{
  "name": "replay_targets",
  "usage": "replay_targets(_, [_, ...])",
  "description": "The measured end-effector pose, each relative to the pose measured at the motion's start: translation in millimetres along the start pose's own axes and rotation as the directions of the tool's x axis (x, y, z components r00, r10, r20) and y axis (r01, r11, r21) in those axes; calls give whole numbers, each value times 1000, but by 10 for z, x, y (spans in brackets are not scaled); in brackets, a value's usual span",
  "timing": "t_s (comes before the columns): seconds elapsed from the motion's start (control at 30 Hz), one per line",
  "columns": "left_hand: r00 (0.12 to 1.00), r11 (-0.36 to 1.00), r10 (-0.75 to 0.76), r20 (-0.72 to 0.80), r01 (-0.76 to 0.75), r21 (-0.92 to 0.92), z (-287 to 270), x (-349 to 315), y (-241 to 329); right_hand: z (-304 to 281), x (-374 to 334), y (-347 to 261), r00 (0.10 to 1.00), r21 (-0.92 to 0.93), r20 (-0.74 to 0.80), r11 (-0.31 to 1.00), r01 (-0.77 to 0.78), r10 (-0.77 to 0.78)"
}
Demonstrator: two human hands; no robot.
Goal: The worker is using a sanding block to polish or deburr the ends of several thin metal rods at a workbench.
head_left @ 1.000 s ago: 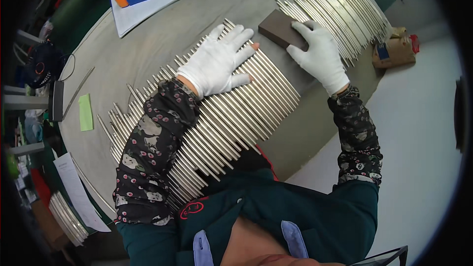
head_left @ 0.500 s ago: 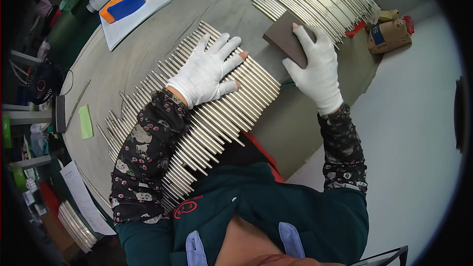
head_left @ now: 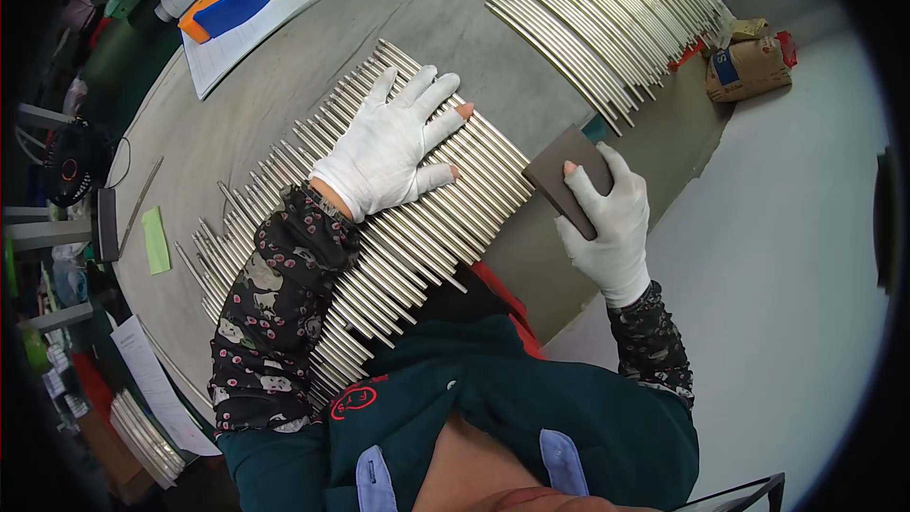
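A wide row of thin, shiny metal rods (head_left: 445,218) lies side by side on the grey table, their ends uneven. My left hand (head_left: 393,137), in a white glove with some bare fingertips, rests flat across them with its fingers spread. In my gloved right hand (head_left: 611,228) is a flat brown-grey sanding block (head_left: 571,175), gripped between thumb and fingers. The block is close to the right-hand ends of the rods, near the table's edge; whether it touches them I cannot tell. A second group of metal rods (head_left: 616,19) lies at the far right.
On the far left, an orange-and-blue tape ring (head_left: 227,2) sits on sheets of paper (head_left: 251,47). A green slip (head_left: 156,240) and a single rod (head_left: 142,204) lie at the table's left. A brown package (head_left: 749,66) stands beyond the far-right rods.
My right hand has drawn the block nearer to me, away from the far rods and down beside the row's right ends. My left hand has stayed on the rods.
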State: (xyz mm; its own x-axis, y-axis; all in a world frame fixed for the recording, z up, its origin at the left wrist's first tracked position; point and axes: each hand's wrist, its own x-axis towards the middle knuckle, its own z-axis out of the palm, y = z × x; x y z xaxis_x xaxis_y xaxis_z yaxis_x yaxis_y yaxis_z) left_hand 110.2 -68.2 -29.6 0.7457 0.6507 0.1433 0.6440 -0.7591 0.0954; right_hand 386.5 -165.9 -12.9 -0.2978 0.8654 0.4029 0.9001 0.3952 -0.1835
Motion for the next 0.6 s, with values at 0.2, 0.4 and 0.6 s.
replay_targets(0.2, [1000,1000,-8,-7,8,3,-16,-6,16,149,337,-159,997,-83,-34,994,65,-68])
replay_targets(0.4, [999,999,-15,36,16,-36,-5,20,40,46,138,-33,999,-41,17,998,46,-45])
replay_targets(0.6, [1000,1000,-17,-24,17,15,11,-7,12,-46,-21,36,999,-18,30,999,30,-30])
